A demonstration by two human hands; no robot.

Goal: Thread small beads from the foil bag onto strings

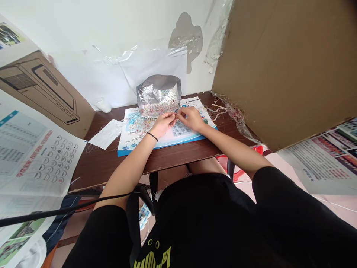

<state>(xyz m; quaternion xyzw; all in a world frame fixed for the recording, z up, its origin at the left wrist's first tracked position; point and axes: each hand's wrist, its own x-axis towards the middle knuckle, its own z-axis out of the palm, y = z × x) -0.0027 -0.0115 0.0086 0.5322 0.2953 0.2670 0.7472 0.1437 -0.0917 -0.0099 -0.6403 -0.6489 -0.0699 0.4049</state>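
Left hand (164,124), right hand (192,119) pinch tiny thing (177,113) over printed sheet (181,136); shiny bag (158,89) at 12 o'clock holds many beads (158,108).

Silver foil pouch (158,89): crinkled, upright, open-topped, holding small pink-and-white beads (158,108); loose beads (137,123) lying just beside it.

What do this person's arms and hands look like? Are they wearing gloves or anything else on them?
No gloves: the left hand and right hand are bare, and the forearms are uncovered. Short black sleeves end above the elbows, the left sleeve and right sleeve. A thin dark band circles the left wrist.
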